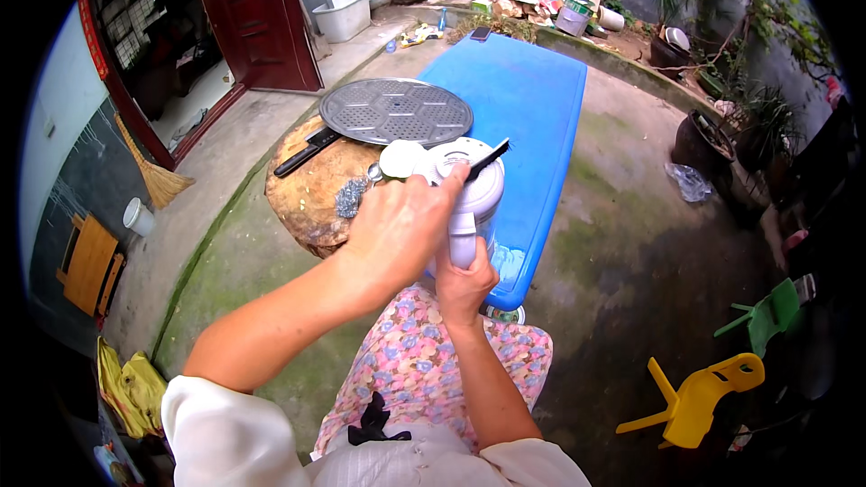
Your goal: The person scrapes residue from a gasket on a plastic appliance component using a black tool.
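A jug with a white lid [482, 197], a clear body and a white handle [463, 250] is in front of me at the near end of the blue table. My right hand [467, 281] is wrapped around that handle. Over the lid, my left hand [409, 213] grips a small black brush [488, 160], its bristles pointing up and to the right. The brush's grip is hidden by my fingers. A white rounded piece [400, 159] shows beyond my left knuckles; I cannot tell whether it belongs to the jug. Steel wool [350, 197] lies on the stump beside my left hand.
The wooden stump [304, 206] bears a black-handled knife [308, 152] and a round perforated metal steamer plate [396, 108], which overhangs the blue table [521, 95]. A phone [480, 34] lies at its far end. Yellow [703, 399] and green chairs [771, 318] are at right.
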Tool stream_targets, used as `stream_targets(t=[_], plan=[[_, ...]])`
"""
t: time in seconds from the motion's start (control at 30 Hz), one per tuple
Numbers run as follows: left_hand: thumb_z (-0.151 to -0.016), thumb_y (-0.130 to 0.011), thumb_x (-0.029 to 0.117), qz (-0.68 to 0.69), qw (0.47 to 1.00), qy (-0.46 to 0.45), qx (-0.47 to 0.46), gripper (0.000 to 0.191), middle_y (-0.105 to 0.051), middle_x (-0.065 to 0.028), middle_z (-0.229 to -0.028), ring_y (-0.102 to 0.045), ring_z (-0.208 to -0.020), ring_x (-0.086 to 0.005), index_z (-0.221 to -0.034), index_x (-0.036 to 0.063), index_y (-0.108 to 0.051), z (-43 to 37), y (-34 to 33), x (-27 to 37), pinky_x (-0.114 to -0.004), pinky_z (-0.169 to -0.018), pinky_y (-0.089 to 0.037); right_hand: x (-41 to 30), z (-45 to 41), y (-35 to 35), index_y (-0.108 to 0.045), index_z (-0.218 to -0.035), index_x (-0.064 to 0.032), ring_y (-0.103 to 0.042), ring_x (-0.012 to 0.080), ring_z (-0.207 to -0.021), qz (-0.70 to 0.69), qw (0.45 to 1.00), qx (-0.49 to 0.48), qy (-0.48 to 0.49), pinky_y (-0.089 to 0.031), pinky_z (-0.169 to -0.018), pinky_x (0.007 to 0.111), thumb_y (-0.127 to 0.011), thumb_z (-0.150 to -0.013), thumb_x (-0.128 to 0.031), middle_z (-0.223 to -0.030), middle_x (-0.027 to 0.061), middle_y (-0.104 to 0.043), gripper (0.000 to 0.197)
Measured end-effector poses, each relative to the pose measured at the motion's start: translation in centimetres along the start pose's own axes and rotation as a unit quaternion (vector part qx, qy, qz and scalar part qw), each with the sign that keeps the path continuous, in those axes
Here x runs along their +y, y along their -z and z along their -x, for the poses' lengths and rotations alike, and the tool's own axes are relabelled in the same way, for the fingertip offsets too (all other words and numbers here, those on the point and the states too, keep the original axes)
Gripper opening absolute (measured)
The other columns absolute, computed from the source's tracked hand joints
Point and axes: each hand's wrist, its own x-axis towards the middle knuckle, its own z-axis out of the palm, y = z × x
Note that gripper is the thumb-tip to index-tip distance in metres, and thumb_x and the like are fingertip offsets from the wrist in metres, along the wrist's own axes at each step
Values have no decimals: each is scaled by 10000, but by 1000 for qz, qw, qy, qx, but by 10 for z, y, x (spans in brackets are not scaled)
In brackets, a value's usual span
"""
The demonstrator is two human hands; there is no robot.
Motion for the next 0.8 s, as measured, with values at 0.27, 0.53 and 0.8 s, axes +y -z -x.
stream_targets(t=[0.27,0.53,0.8], plan=[[-889,-572,54,153,987,43,6,392,-644,-252,-834,-643,-763,-420,-1278,81,-610,4,14,-14,-486,-662,-484,-2,-10,0,-613,-806,-22,-656,355,-615,5,1000,21,-14,-508,-576,417,-790,-807,-193,-690,174,-651,246],[-885,-555,101,-53,998,-10,25,98,-606,-171,-694,-641,-595,-344,-916,33,-492,2,-13,-12,-463,-491,-473,9,-12,7,-665,-892,-12,-675,352,-677,-16,998,-4,-53,-520,-614,421,-787,-814,-180,-790,201,-682,222],[-876,-569,131,-76,996,-56,0,124,-614,-152,-662,-637,-544,-329,-932,44,-501,-11,-21,-6,-444,-480,-499,9,-18,13,-685,-940,-30,-689,376,-693,-14,999,-3,-41,-532,-623,398,-804,-797,-189,-772,178,-690,245]])
